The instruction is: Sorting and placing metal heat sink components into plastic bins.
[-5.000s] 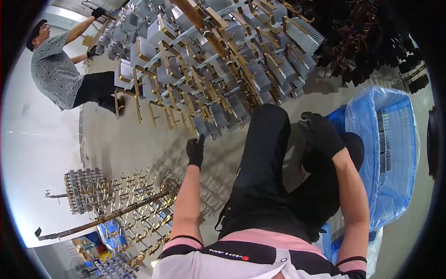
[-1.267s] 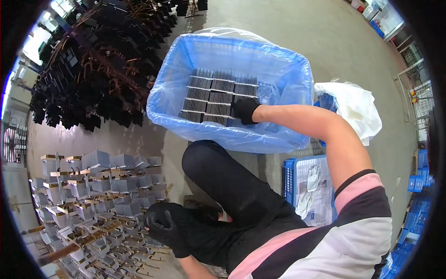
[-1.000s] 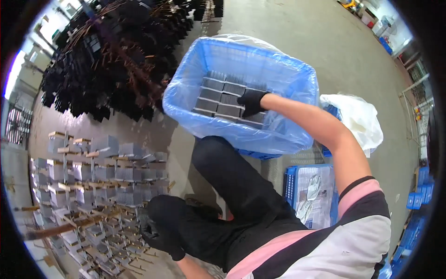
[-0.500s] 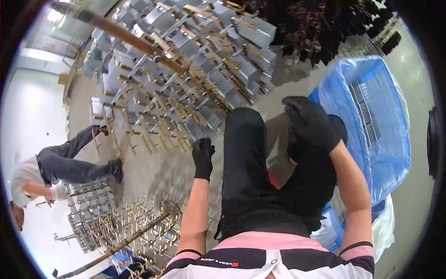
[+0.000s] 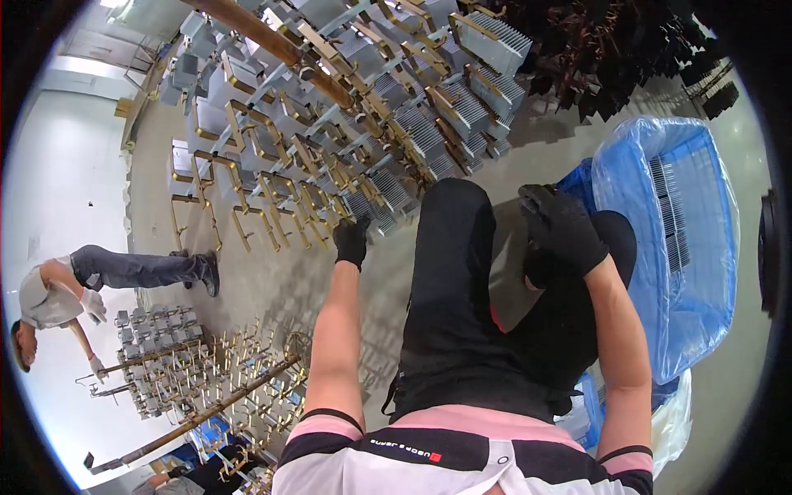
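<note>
My left hand (image 5: 351, 242), in a black glove, reaches to the bottom of a hanging rack of finned metal heat sinks. Its fingers close on the lower edge of a grey heat sink (image 5: 360, 206); the fingertips are partly hidden. My right hand (image 5: 568, 231), also in a black glove, is over my right knee with its fingers loosely extended and nothing visible in them. Beside it stands a blue crate (image 5: 697, 318) lined with clear plastic. A finned heat sink (image 5: 670, 214) lies inside, against the crate's far part.
Brass-coloured hooks (image 5: 247, 124) hold several metal parts on the rack. A thick brown pole (image 5: 256, 33) crosses it. Dark finned parts (image 5: 594, 58) hang at the far right. On the left, a co-worker (image 5: 58, 297) bends beside another rack (image 5: 161, 338); another person (image 5: 173, 483) is at the lower left.
My left hand has moved up and left to the heat sink at the rack's bottom. My right hand stays near my knee. The co-worker has shifted posture, and the whole view has shifted slightly.
</note>
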A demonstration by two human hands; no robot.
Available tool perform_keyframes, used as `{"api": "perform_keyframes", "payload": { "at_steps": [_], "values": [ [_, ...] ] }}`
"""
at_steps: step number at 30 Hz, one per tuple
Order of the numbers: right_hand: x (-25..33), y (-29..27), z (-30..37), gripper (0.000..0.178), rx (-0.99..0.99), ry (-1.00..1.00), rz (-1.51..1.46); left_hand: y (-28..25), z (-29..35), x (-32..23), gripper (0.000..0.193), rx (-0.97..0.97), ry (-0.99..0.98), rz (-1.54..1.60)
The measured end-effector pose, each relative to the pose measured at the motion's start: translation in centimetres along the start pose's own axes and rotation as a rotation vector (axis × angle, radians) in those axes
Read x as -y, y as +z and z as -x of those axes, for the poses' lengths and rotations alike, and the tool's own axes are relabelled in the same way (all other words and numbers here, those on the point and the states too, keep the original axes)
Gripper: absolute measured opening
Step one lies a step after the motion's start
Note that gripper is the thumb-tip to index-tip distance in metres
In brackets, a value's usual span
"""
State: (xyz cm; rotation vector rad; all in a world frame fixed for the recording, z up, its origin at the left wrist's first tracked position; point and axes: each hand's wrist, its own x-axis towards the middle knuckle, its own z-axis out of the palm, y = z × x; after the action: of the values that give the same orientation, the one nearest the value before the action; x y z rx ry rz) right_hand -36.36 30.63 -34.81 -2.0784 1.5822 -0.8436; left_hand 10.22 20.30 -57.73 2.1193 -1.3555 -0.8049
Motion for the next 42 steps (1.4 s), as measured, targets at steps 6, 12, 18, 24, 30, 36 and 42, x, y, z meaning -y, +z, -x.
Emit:
{"api": "perform_keyframes", "payload": {
  "at_steps": [6, 12, 18, 24, 30, 36, 42],
  "values": [
    [-1.6, -0.1, 0.7, 0.027, -0.044, -0.017, 0.034, 6.4, 1.2, -1.3, 0.048, -0.4, 0.112, -0.306],
    [0.7, 0.1, -0.9, 0.028, -0.008, -0.011, -0.03, 1.4, -2.9, 5.4, 0.034, -0.159, 0.099, 0.277],
    [-1.4, -0.3, 1.0, 0.029, 0.001, 0.038, 0.077, 5.7, 3.2, -1.8, 0.041, 0.056, -0.354, 1.027],
    [-0.2, 0.1, 0.3, 0.03, -0.012, -0.021, 0.012, 2.8, 3.4, -3.6, 0.066, -0.2, -0.246, 0.234],
    [-0.7, -0.4, 0.3, 0.029, 0.06, 0.079, 0.09, 4.4, 4.1, -5.7, 0.083, -0.125, -0.243, 0.27],
    [-1.8, 0.9, 0.7, 0.032, 0.06, -0.054, 0.144, 3.3, 1.5, 0.9, 0.073, -0.238, -0.1, 0.293],
    [0.3, -0.6, 0.0, 0.031, 0.138, 0.079, 0.133, 4.6, 2.3, -1.4, 0.049, -0.2, -0.203, 0.242]
  ]
}}
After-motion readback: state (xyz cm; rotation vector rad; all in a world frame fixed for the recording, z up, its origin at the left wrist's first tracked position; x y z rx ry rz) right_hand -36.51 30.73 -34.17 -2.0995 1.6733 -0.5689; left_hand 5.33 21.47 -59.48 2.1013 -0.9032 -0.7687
